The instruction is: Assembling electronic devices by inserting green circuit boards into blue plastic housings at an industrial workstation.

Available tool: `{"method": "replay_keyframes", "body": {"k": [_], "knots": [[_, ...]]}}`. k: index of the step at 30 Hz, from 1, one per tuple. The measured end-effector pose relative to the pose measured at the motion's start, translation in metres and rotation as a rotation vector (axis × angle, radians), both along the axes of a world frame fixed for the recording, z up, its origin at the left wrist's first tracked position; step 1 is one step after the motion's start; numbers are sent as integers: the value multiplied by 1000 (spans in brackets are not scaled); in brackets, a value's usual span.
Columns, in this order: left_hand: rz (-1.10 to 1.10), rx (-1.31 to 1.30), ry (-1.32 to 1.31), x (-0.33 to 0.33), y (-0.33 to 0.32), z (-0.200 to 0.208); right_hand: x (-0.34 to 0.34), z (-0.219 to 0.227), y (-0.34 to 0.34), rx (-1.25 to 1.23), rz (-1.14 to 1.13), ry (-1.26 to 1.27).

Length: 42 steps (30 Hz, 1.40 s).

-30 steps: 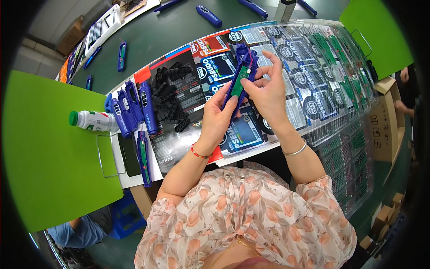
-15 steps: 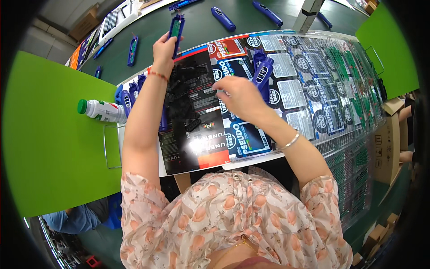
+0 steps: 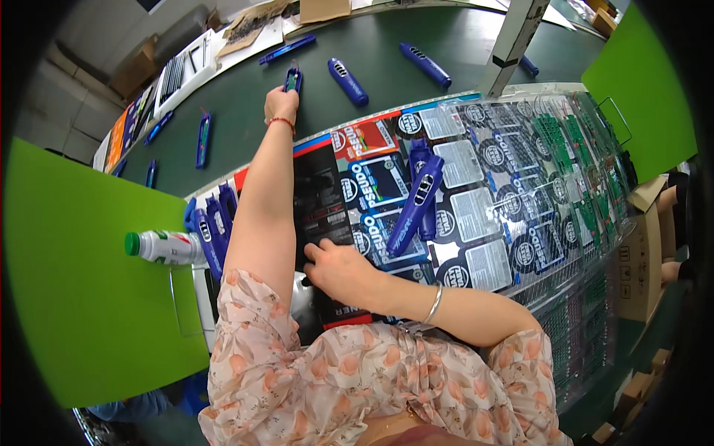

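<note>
The left hand (image 3: 282,105) holds 1 blue casing (image 3: 298,79) containing a green board (image 3: 291,82).

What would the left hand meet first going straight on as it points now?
Beyond the blue plastic shell with a green circuit board at its fingertips, the left hand would probably first meet the slim blue plastic casing lying crosswise on the dark green table, though depth is unclear.

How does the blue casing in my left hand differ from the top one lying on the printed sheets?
The left-hand casing exposes a green circuit board; the top casing shows its outer face with a black oval insert.
The left-hand casing is gripped by your left hand; the top casing lies untouched across another blue casing.
Both are blue and elongated.
</note>
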<state>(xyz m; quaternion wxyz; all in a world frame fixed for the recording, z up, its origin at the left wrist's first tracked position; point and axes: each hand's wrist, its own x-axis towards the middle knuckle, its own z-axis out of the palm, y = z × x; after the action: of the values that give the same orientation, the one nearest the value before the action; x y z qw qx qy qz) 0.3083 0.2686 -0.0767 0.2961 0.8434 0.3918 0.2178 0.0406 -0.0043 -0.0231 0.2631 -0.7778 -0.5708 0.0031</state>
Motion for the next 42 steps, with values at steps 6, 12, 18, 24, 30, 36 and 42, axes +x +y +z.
{"method": "replay_keyframes", "body": {"k": [6,12,18,24,30,36,42], "knots": [[167,201,222,-8,-29,25,15,-1,0,-77,-63,-66],[-222,588,41,4,-71,18,11,-2,8,0,-55,-28],[-482,473,84,16,-102,7,5,-12,10,57,-61,-74],[-548,-724,-308,-34,-84,35,26,2,-3,197,-208,191],[-643,-1444,-672,-189,-116,103,70,46,-62,368,-367,701],[-552,-1348,-553,-271,-165,96,51,62,-91,486,-359,1075],[-589,-1466,-501,-304,-204,78,40,53,-98,587,-417,785]]}}
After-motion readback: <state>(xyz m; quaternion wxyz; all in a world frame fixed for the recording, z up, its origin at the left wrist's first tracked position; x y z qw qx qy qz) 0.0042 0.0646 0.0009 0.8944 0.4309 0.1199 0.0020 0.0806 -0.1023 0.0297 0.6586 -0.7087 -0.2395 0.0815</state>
